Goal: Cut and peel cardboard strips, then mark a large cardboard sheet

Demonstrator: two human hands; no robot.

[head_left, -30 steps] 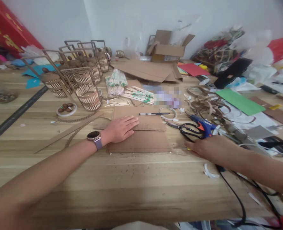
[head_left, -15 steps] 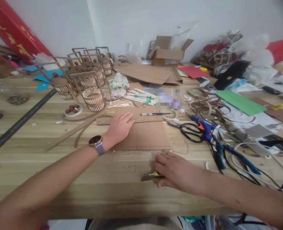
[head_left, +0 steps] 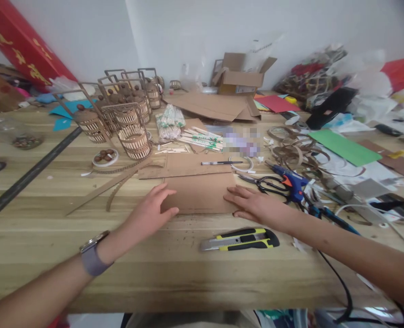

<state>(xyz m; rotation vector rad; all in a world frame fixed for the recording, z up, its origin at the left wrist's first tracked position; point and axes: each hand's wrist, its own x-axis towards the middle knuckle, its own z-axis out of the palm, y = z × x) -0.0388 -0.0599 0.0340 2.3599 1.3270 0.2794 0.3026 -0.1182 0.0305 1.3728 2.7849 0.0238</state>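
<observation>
A flat piece of brown cardboard (head_left: 202, 193) lies in front of me. At its left edge is my left hand (head_left: 154, 202), thumb and fingers apart, holding nothing. My right hand (head_left: 253, 203) rests by the right edge with its fingers stretched out over the cardboard. Closer to me, a yellow and black utility knife (head_left: 241, 240) lies loose on the wooden table (head_left: 147, 278). Behind the cardboard is another cardboard strip (head_left: 184, 166), with a black pen (head_left: 221, 162) on it.
To the right are black-handled scissors (head_left: 272, 184), a blue glue gun (head_left: 292, 180) and blue-handled pliers (head_left: 334, 218). Small bamboo baskets (head_left: 135, 141) stand at the back left, near a white ring of brown beads (head_left: 105, 156). A cardboard box (head_left: 241, 79) stands by the wall.
My right hand has let go of the utility knife and moved up to the cardboard's right edge. My left hand has slid back from the strip to the cardboard's left edge.
</observation>
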